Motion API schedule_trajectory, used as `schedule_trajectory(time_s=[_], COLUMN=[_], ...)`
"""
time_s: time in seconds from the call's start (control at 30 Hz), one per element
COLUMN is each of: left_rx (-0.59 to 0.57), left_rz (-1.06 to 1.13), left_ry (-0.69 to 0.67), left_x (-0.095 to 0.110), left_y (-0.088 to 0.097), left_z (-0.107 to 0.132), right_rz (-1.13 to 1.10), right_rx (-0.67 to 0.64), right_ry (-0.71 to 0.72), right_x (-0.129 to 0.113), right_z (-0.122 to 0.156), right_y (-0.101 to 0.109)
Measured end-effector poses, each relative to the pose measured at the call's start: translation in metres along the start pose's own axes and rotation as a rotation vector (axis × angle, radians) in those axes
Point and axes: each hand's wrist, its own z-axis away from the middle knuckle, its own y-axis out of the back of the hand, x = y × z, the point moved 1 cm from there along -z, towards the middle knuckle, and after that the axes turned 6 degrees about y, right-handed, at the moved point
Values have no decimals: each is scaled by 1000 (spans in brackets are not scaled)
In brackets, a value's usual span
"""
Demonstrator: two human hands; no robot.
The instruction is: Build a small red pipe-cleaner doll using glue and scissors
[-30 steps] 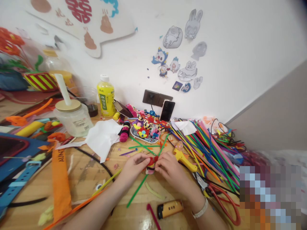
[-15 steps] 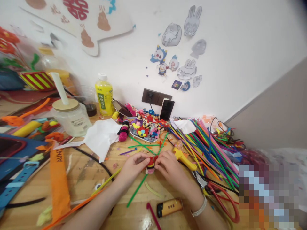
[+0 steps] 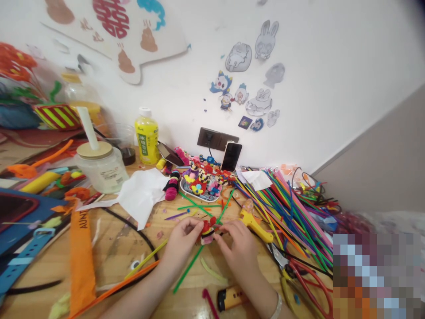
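Note:
My left hand (image 3: 182,241) and my right hand (image 3: 237,246) meet over the wooden table (image 3: 109,248), both pinched on a small fuzzy pipe-cleaner figure (image 3: 207,231) in red, black, yellow and pink. A green pipe cleaner (image 3: 188,268) runs from under the figure toward me. A yellow glue gun (image 3: 255,223) lies just right of my right hand. A plate of finished fuzzy figures (image 3: 203,183) sits behind my hands.
A big heap of coloured pipe cleaners (image 3: 292,208) fills the right side, with red-handled pliers (image 3: 299,270) in front of it. A lighter (image 3: 232,297) lies near the front edge. White paper (image 3: 142,192), a lidded jar (image 3: 99,166), a yellow bottle (image 3: 147,136) and a phone (image 3: 231,156) stand behind.
Both hands stay pinched on the small figure and have turned it slightly. The view has shifted a little downward and my hands sit lower in the picture.

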Motion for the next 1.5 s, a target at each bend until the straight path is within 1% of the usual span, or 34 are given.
schedule_trajectory(time_s=[0.1,0.2,0.33,0.4,0.5,0.6,0.7,0.87,1.1,1.3,1.5], left_rx=[17,7,-57,-103,-154,-164,-139,-133,-133,-140,-143], left_rz=[69,130,195,259,350,331,296,271,217,163,124], left_ry=[-5,15,61,110,200,234,217,203,148,110,80], left_x=[-3,-6,-5,-2,2,4,3,2,0,-1,-1], left_y=[1,1,-5,-9,-13,-14,-13,-13,-11,-11,-10], left_z=[2,5,10,12,12,12,12,11,6,7,7], right_rz=[-37,-145,-365,-443,-467,-386,-293,-214,-202,-218,-229], right_rx=[12,22,62,84,85,83,93,110,85,128,152], right_ry=[-94,-173,-285,-299,-257,-178,-113,-69,-34,-43,-40], right_x=[-6,-9,-6,-2,2,3,3,4,4,5,4], right_z=[7,10,10,9,8,7,7,5,4,4,3], right_y=[-7,-15,-23,-23,-21,-17,-14,-12,-11,-14,-11])
